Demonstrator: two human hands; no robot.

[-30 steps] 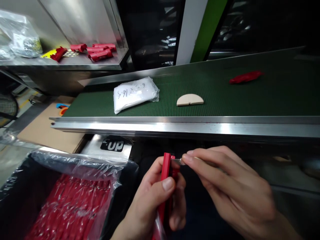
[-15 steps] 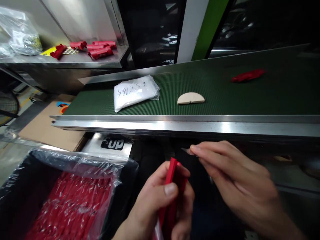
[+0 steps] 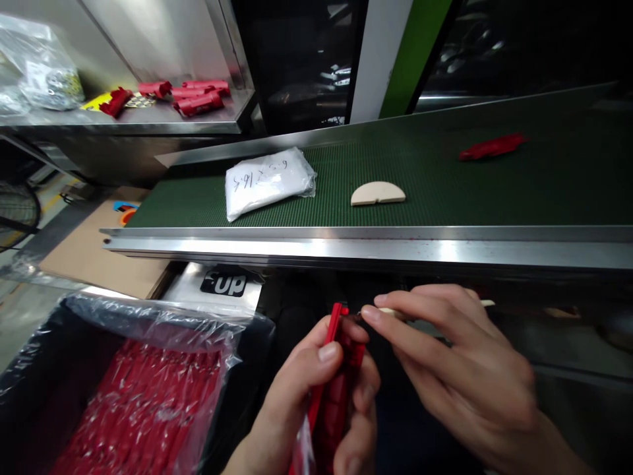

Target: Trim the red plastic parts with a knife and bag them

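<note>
My left hand (image 3: 301,389) is closed around a long red plastic part (image 3: 336,389), a hollow shell that stands nearly upright with its top end beyond the thumb. A strip of clear plastic shows below it, by the palm. In my right hand (image 3: 459,356), thumb and fingers pinch a small knife (image 3: 393,313) with a thin pale handle, whose far end sticks out behind the knuckles. Its dark tip points left at the top end of the red part. Whether the tip touches the plastic is hard to tell.
Ahead runs a green conveyor belt (image 3: 336,204) with a metal edge. On it lie a white packet (image 3: 270,183), a cream half-round piece (image 3: 378,193) and another red part (image 3: 493,146). A lined black bin (image 3: 247,330) of red parts stands left. More red parts (image 3: 198,102) rest on a metal shelf.
My right hand has brought the knife left to the top of the red part and turned so its handle shows. My left hand has tilted the part, exposing more of its hollow inside.
</note>
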